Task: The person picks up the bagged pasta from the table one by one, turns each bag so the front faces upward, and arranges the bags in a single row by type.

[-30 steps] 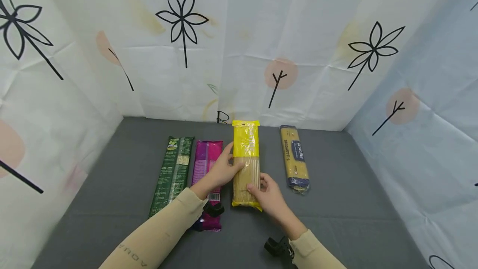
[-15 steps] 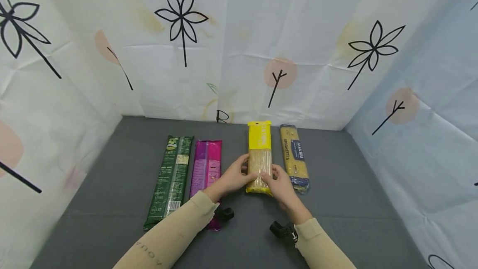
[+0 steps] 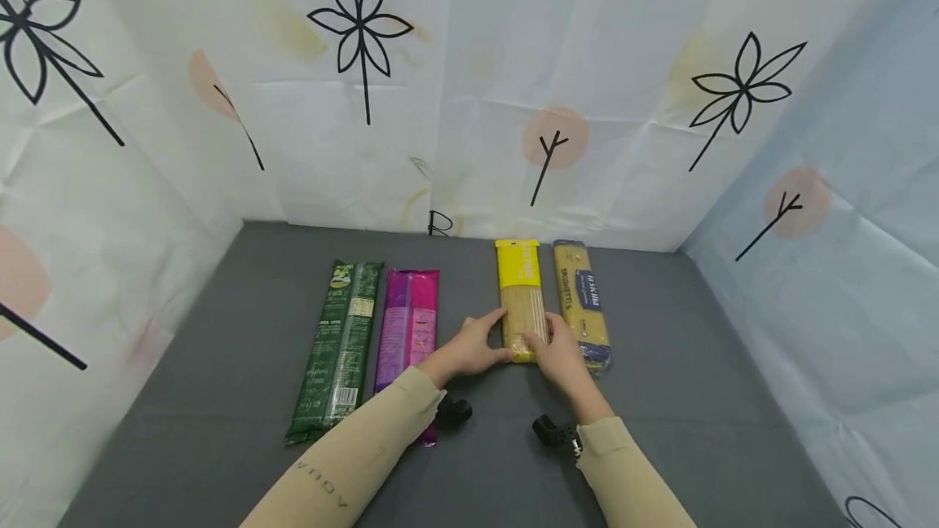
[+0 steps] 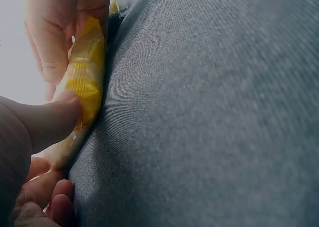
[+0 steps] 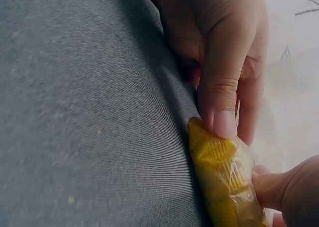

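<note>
A yellow-topped spaghetti packet (image 3: 518,266) lies lengthwise on the grey table, between both hands. My left hand (image 3: 472,347) holds its near left corner, thumb at the end and fingers along the side. My right hand (image 3: 565,355) grips the right side, with the thumb on top. In the left wrist view the packet's yellow end (image 4: 85,90) rests on the cloth, left thumb (image 4: 55,118) against it. In the right wrist view the right thumb (image 5: 271,189) touches the clear wrapper. Just right of the packet lies a blue-labelled spaghetti packet (image 3: 579,292), partly behind the right hand.
A green spaghetti packet (image 3: 339,341) and a purple-pink packet (image 3: 407,320) lie side by side on the left; the left forearm covers part of the purple one. Patterned white cloth walls (image 3: 469,161) enclose the grey table (image 3: 689,398) at the back and sides.
Both hands have moved the yellow packet rightward, alongside the blue-labelled one. It was tilted up a second ago and now lies flat. The left hand has slid down to its near end.
</note>
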### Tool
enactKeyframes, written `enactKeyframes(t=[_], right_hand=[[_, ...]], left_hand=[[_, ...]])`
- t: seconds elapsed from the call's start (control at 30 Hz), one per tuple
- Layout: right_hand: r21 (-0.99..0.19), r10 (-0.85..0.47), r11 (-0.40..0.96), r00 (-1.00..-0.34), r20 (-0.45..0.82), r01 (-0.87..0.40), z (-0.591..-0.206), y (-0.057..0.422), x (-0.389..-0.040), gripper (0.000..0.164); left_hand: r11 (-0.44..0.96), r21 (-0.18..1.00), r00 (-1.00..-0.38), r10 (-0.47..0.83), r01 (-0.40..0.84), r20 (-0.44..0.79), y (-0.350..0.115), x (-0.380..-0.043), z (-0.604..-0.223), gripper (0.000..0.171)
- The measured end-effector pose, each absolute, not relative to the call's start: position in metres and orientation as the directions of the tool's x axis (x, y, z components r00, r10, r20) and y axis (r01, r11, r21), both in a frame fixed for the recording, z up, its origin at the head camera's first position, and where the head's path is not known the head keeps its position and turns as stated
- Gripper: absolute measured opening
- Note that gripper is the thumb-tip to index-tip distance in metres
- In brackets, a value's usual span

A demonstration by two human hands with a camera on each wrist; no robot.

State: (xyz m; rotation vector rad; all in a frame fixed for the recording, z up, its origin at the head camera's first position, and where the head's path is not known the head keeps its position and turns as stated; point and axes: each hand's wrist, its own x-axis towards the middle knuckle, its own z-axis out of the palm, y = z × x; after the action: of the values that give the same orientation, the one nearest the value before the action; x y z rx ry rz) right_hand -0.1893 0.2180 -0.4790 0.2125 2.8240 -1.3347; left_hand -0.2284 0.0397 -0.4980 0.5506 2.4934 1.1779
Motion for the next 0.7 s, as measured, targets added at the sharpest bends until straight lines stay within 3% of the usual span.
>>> enactKeyframes(t=[0.7], right_hand=[[-0.712,0.141,0.687,-0.987,-0.071,0.15,-0.4789,0.2149,-0.1935,0.055]], left_hand=[[0.596,0.773,-0.875,0.469,0.218,-0.115,0.041,-0.226,-0.4945,0.077]])
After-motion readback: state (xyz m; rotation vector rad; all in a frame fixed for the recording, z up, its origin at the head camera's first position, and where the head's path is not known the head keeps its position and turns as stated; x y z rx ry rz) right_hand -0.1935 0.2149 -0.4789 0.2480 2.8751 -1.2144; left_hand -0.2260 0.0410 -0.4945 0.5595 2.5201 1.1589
